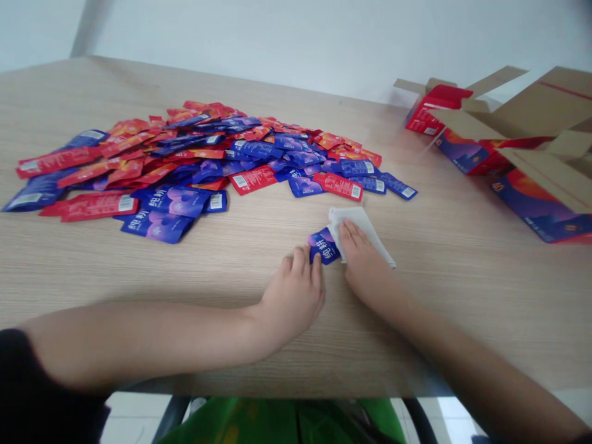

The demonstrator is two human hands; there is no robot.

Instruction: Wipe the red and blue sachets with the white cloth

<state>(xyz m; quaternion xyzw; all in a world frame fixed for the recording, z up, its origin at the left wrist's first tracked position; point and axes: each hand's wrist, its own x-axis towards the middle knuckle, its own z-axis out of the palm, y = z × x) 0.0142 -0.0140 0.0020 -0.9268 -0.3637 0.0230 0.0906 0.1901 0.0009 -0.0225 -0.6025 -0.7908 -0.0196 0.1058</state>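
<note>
A blue sachet [322, 245] with white characters lies flat on the table in front of me. My left hand [296, 280] pinches its near left edge, fingers curled against the tabletop. Over the sachet's right end lies a folded white cloth [377, 242], hiding that part. My right hand [363, 259] holds the cloth down from above, its fingers stretched forward and close together; the thumb is hard to see. Beyond both hands spreads a large heap of red and blue sachets [254, 150], many with white barcode labels.
Several open cardboard boxes stand at the right: a small red box [430, 114] at the back, a blue and orange box [467, 151], and a nearer box [539, 206] with raised flaps. A pale wall [296, 43] borders the wooden table [462, 277] at the back.
</note>
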